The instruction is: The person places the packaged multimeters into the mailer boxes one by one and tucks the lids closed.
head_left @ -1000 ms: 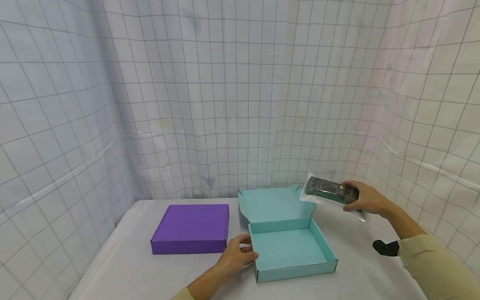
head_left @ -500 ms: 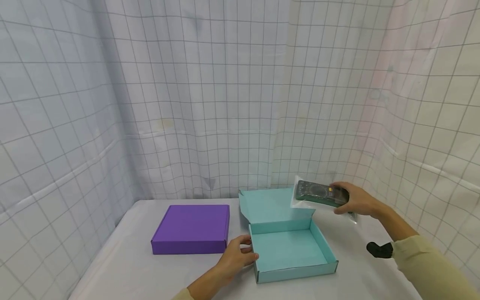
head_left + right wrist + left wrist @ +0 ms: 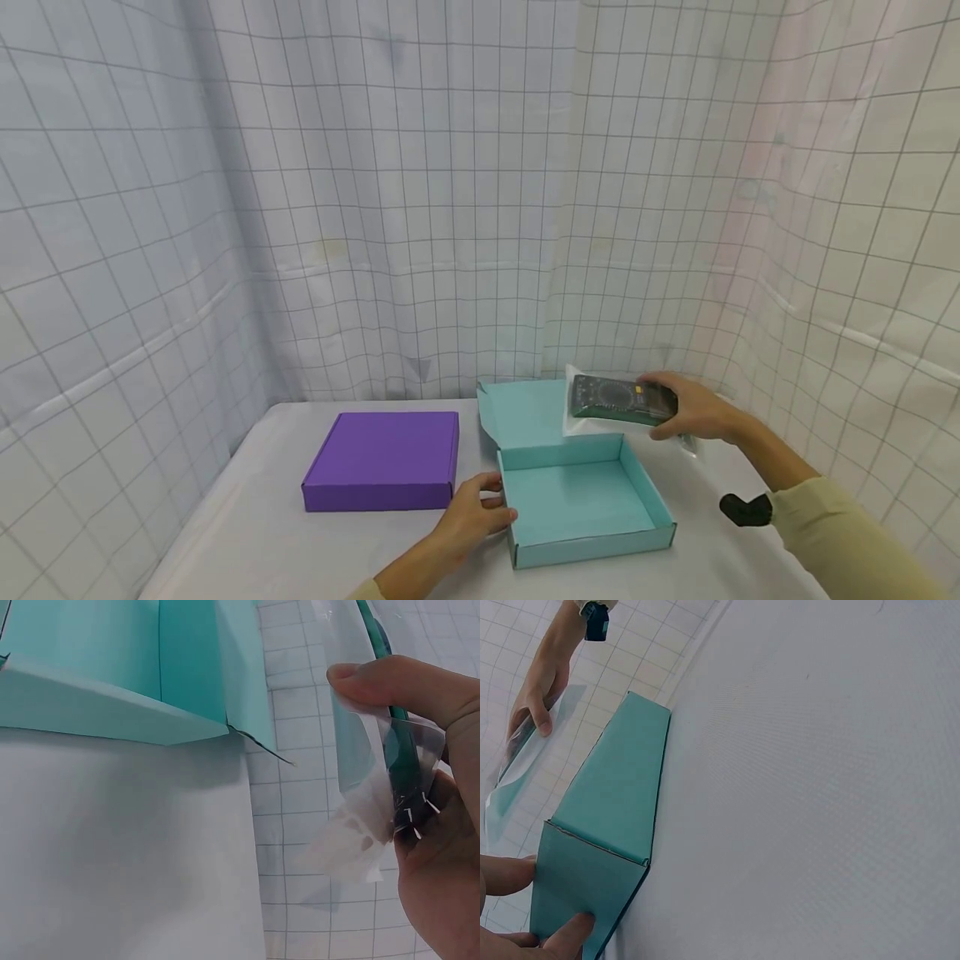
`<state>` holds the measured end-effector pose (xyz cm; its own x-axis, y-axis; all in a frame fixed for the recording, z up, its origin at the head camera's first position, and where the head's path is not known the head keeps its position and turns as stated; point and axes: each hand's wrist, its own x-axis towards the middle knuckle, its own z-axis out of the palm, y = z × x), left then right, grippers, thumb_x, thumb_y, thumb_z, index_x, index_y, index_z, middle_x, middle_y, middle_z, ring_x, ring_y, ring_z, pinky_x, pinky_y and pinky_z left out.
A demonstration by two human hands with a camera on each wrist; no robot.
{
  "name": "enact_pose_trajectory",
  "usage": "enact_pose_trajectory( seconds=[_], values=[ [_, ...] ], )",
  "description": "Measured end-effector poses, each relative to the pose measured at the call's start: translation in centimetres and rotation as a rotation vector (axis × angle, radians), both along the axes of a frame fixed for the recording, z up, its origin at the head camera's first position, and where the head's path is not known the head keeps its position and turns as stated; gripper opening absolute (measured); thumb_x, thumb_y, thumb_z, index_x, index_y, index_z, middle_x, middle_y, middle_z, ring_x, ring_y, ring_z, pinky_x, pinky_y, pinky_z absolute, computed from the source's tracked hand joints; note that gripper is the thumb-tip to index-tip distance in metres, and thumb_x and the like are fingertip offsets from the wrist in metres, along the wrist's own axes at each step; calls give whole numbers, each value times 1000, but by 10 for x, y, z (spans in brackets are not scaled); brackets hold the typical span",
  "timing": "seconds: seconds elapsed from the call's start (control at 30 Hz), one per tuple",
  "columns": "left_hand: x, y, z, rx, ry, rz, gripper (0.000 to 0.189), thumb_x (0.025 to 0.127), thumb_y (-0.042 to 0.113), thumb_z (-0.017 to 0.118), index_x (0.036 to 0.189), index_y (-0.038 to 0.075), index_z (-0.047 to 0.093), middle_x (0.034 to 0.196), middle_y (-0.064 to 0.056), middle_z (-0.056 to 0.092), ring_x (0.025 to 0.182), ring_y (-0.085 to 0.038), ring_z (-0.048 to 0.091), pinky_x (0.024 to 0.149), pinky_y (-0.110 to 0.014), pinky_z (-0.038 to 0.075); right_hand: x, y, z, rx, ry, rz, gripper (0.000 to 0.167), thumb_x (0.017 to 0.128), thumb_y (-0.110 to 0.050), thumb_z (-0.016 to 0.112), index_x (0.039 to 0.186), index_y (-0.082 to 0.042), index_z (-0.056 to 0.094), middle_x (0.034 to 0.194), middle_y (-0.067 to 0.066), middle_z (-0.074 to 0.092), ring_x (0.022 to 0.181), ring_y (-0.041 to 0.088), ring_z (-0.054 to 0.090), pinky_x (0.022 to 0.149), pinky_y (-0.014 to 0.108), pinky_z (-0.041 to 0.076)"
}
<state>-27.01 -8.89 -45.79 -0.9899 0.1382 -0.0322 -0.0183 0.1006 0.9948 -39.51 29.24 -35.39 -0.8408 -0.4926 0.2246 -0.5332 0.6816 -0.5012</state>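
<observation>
A teal cardboard box [image 3: 581,500] stands on the table with its lid [image 3: 521,412] folded back and nothing inside. My left hand [image 3: 470,515] grips its left wall, thumb over the rim; in the left wrist view a finger [image 3: 574,930] presses the wall's outer face. My right hand [image 3: 693,407] holds a dark multimeter [image 3: 611,396] with a green edge and a yellow button, inside a clear plastic bag [image 3: 572,421]. It is in the air above the box's back right, in front of the lid. In the right wrist view the thumb [image 3: 375,682] lies across the bag.
A closed purple box [image 3: 382,458] lies on the white-covered table [image 3: 247,517], left of the teal one. Grid-patterned curtains [image 3: 465,208] hang behind and at both sides. A black device [image 3: 746,509] is at my right wrist.
My right hand has moved left and slightly down with the bagged multimeter, which now overlaps more of the open lid in the head view. The left hand and both boxes have stayed put.
</observation>
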Motion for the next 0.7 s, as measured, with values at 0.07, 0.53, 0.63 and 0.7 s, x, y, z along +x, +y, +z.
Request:
enact_pose_trajectory(
  seconds=[0.07,0.53,0.63,0.7],
  values=[
    [0,0,0,-2,-1,0,62,88,-7,77,142,-12,47,129,-18,53,121,-36,57,90,-42,58,0,-2,-2,-6,-6,14,90,74,-27,91,150,-3,48,141,20,52,111,33,53,83,45,49],
    [-1,1,-1,-14,-11,7,61,89,-7,76,142,-13,46,128,-19,54,122,-39,57,91,-44,57,6,-20,-12,-13,-63,112,90,75,-26,91,151,-5,48,142,16,51,103,28,53,78,44,49],
    [-1,1,0,-14,-13,6,61,89,-7,76,142,-13,46,127,-18,54,121,-38,58,91,-44,58,9,-24,-14,-2,-83,121,88,76,-26,91,151,-7,48,140,14,52,101,27,54,77,44,49],
    [-1,1,0,-11,-12,5,61,89,-7,76,142,-13,47,127,-18,54,121,-37,58,90,-43,58,10,-28,-16,8,-82,134,88,75,-27,91,151,-8,49,140,13,53,104,27,54,78,45,49]
  ],
)
